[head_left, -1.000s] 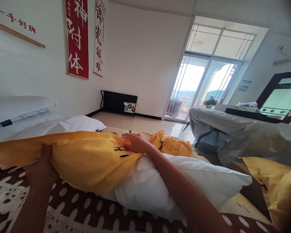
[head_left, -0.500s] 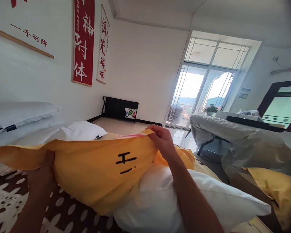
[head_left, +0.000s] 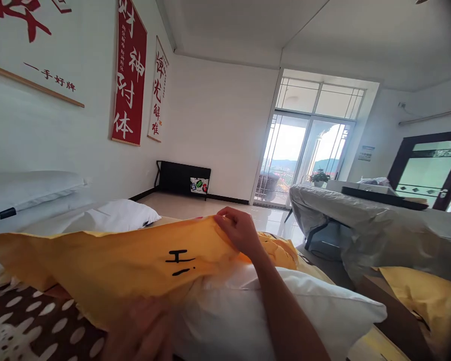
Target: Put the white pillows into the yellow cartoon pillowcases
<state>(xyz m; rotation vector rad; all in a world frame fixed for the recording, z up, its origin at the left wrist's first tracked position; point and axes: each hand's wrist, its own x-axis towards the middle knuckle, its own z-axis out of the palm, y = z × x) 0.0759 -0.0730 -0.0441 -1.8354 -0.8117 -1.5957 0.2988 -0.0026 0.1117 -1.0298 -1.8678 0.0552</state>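
A yellow pillowcase (head_left: pixel 127 265) with black "Hi" lettering stretches across the middle, covering part of a white pillow (head_left: pixel 315 296). At its upper right corner, my right hand (head_left: pixel 238 230) is closed on the fabric edge, thumb and fingers pinching it. My left hand (head_left: pixel 142 326) is low in front, near the pillowcase's lower edge and the pillow's left end. Motion smears its fingers, so I cannot tell whether it grips the cloth. How far the pillow reaches into the pillowcase is hidden.
Under everything lies a brown cover with white dots (head_left: pixel 59 326). White pillows (head_left: pixel 112 213) are piled at the left. More yellow fabric (head_left: pixel 417 291) lies at the right. Behind are a plastic-covered table (head_left: pixel 391 220), a black folded frame (head_left: pixel 176 178) and glass doors (head_left: pixel 285 145).
My left hand has left the pillowcase's upper left edge and moved down and right. My right hand keeps its hold, a little lower and further left in view. The camera has tilted up.
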